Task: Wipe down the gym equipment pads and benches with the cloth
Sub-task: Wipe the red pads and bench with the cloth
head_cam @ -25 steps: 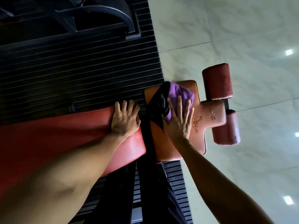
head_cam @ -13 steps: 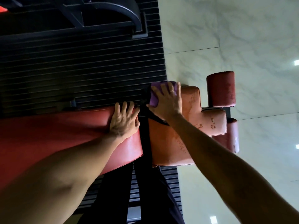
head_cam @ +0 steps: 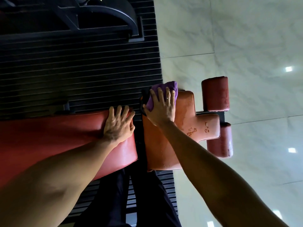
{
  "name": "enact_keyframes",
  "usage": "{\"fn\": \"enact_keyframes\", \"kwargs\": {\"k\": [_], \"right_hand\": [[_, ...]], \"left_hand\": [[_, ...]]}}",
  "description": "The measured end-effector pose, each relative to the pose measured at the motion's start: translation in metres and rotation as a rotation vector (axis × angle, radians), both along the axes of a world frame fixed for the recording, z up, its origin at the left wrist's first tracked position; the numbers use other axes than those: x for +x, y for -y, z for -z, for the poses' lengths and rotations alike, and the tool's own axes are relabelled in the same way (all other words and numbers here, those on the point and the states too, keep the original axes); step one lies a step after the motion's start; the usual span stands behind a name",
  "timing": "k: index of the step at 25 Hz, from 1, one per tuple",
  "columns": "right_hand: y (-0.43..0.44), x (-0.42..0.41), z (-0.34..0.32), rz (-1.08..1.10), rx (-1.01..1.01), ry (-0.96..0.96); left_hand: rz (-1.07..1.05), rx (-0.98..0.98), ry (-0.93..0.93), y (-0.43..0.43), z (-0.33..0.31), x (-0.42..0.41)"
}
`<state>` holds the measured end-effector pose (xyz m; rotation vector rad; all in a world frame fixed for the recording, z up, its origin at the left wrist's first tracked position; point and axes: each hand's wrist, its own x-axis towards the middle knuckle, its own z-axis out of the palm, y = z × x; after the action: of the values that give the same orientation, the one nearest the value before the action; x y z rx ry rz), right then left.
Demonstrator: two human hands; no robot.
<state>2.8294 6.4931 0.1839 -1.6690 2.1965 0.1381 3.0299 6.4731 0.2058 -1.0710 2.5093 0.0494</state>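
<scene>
A red gym bench runs across the view, with a long back pad (head_cam: 49,138) on the left and a worn, T-shaped seat pad (head_cam: 188,125) on the right. My left hand (head_cam: 118,124) lies flat on the end of the back pad, fingers spread. My right hand (head_cam: 161,106) presses a purple cloth (head_cam: 170,88) with straight fingers onto the far left corner of the seat pad. Most of the cloth is hidden under the hand. Two red roller pads (head_cam: 215,94) (head_cam: 220,140) stick out beyond the seat.
A black ribbed rubber mat (head_cam: 82,71) covers the floor on the left, with a dark machine frame (head_cam: 105,15) at the top. Glossy pale marble tiles (head_cam: 246,46) fill the right. My dark trouser legs (head_cam: 131,194) stand below the gap between the pads.
My right hand slid the purple cloth from the middle of the seat pad to its far left corner and stays there. My left hand has kept its place on the back pad.
</scene>
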Motion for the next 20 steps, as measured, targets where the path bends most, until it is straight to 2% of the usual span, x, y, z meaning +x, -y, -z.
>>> {"fn": "enact_keyframes", "kwargs": {"k": [3,6,9,13,17,20], "right_hand": [[-0.020,-0.048,0.001,-0.066,-0.073,-0.035],[-0.051,-0.081,-0.001,0.185,-0.098,-0.009],[-0.043,-0.049,0.000,0.378,-0.100,0.010],[-0.036,0.017,-0.004,0.250,-0.098,0.093],[-0.094,0.032,0.000,0.132,-0.161,0.111],[-0.129,0.008,-0.003,0.226,-0.183,0.102]], "left_hand": [[-0.002,-0.003,-0.009,0.000,-0.001,0.000],[-0.005,0.009,0.004,0.000,-0.003,-0.001],[-0.010,0.023,0.032,0.000,-0.004,-0.001],[-0.027,0.045,0.052,0.001,-0.007,-0.003],[-0.005,0.045,0.097,-0.001,-0.009,-0.002],[-0.014,0.058,-0.043,0.001,-0.003,-0.013]]}}
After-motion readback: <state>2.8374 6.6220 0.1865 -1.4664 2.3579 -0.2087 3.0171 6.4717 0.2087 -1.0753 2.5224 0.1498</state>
